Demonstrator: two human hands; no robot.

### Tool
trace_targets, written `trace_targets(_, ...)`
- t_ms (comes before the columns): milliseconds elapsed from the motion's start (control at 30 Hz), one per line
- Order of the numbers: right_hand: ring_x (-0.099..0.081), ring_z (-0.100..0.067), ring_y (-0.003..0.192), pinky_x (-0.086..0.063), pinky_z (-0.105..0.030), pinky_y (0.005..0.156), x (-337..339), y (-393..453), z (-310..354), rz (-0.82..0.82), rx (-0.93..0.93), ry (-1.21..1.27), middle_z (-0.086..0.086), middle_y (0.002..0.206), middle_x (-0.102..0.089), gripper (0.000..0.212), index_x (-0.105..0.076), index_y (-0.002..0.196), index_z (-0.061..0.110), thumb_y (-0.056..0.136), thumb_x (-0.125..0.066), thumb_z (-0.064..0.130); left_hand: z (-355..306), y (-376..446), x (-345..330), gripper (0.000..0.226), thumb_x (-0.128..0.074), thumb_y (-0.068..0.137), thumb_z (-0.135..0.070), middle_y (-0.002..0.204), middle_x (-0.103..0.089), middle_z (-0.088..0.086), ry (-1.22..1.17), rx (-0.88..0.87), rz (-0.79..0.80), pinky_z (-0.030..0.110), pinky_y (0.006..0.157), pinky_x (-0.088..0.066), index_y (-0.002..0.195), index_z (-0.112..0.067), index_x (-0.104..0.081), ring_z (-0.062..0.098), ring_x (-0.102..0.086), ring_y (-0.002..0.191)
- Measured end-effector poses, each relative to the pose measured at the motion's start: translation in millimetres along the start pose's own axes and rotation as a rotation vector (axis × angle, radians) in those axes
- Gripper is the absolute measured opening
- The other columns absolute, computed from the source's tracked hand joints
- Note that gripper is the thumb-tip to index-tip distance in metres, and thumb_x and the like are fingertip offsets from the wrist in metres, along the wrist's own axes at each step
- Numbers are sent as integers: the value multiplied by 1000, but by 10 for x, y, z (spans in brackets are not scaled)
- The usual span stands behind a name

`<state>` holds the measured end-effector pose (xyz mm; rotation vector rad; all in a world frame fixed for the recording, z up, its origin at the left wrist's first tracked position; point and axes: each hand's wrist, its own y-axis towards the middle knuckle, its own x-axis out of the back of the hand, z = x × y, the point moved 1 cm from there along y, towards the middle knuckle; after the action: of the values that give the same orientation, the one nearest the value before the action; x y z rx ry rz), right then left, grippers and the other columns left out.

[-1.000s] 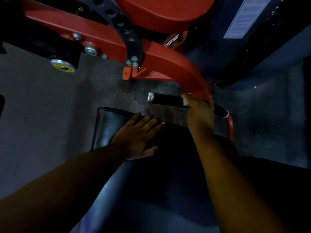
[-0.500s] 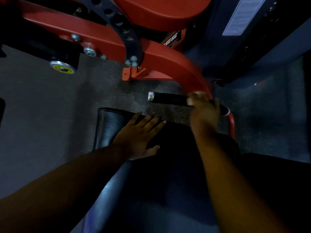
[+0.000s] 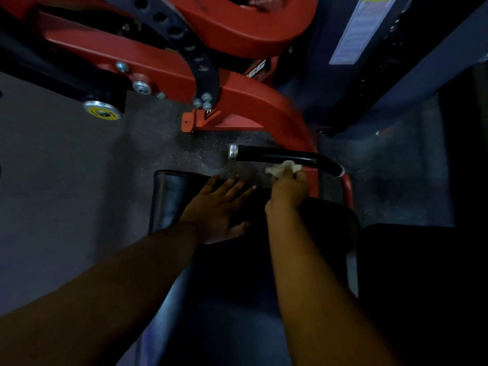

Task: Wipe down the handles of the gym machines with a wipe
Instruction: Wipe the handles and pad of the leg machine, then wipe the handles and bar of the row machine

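A big red-painted steel machine frame [image 3: 163, 64] with a curved black perforated adjustment plate [image 3: 190, 48] arches over the speckled dark rubber floor [image 3: 66, 180], above and beyond both hands. Nearer the person, under the hands, lies a black padded vinyl seat [image 3: 169, 196]; a red tube [image 3: 348, 191] bends down past its far right corner.

The left hand [image 3: 216, 212] rests flat on the seat pad, fingers straight and spread, holding nothing.

The right hand [image 3: 289, 191] sits just right of it, fingers curled closed around a crumpled white wipe [image 3: 284, 169] that bunches out past the knuckles. The wipe lies just below the black rubber-sleeved handle [image 3: 277, 157], which runs sideways directly beyond the right hand's grip, its silver metal end cap [image 3: 233, 152] off to the left and its bend to the right. The dim, blurred view leaves it unclear whether the wipe touches the handle's underside or hangs just short of it.

A round yellow-centred metal disc [image 3: 102, 110] sits far left of the grip, under the frame.
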<state>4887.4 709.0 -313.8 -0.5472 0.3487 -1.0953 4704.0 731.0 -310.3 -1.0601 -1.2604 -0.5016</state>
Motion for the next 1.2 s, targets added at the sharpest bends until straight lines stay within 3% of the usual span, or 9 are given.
trace_targets(133,-72,-26,95,-58,-52,90,392,-252,4,34,93,-146,2,96,-76,18,-74,81,43,84,-58,35,-17,-17,83,87,-10,93,-74,174,0,2,0,-3,62,56,126,0,164,-28,10,24,-1,160)
trace_targets(300,-72,-25,87,-59,-57,82,1293,-679,27,-45,149,-330,2,93,-76,28,-74,91,29,84,-54,47,-160,-235,468,93,-29,99,-72,171,19,3,3,40,202,68,119,12,163,-19,15,21,18,158)
trace_targets(433,-72,-31,83,-60,-57,74,1837,-1301,-107,-142,145,-325,-9,92,-75,35,-73,97,18,87,-55,46,-602,-889,807,92,-34,99,-72,172,15,4,-87,-70,310,72,118,10,165,-22,5,22,10,159)
trace_targets(533,-73,-21,80,-62,-40,68,1963,-2367,211,-173,119,-318,-8,88,-73,37,-70,98,16,94,-53,49,-960,-1376,1093,89,-36,99,-70,173,10,6,-43,-205,401,73,118,6,166,-22,-2,25,3,160)
trace_targets(633,-64,0,59,-53,-21,59,2150,-3303,421,-269,134,-305,2,72,-67,24,-61,81,22,104,-53,24,-1256,-1867,1449,86,-39,101,-67,173,8,6,-32,-293,436,70,121,3,166,-23,-3,26,-3,159)
trace_targets(700,-66,-8,63,-51,-28,65,2270,-3780,471,-313,152,-319,1,71,-67,20,-58,84,22,103,-55,24,-1388,-2115,1658,89,-39,99,-71,173,8,4,-103,-312,428,66,123,1,166,-24,-3,26,-8,159)
trace_targets(800,-64,-3,66,-53,-28,70,2612,-4406,450,-418,141,-266,3,72,-66,16,-57,90,16,99,-62,28,-1638,-2502,1935,92,-37,97,-76,174,5,1,-162,-364,419,61,125,-4,166,-26,-5,27,-13,158)
trace_targets(900,-67,-15,80,-57,-41,80,2929,-4900,422,-508,144,-291,2,83,-70,21,-57,87,23,93,-66,41,-1930,-2807,2119,92,-38,95,-78,174,4,-1,-167,-418,409,57,125,-11,166,-27,-6,29,-15,158)
trace_targets(1200,-67,-24,65,-57,-50,70,3663,-5988,-30,-676,186,-211,-1,66,-69,34,-53,76,28,84,-56,61,-2883,-3921,2035,89,-42,96,-74,174,-1,-1,-104,-654,373,50,125,-17,165,-28,-12,24,-17,158)
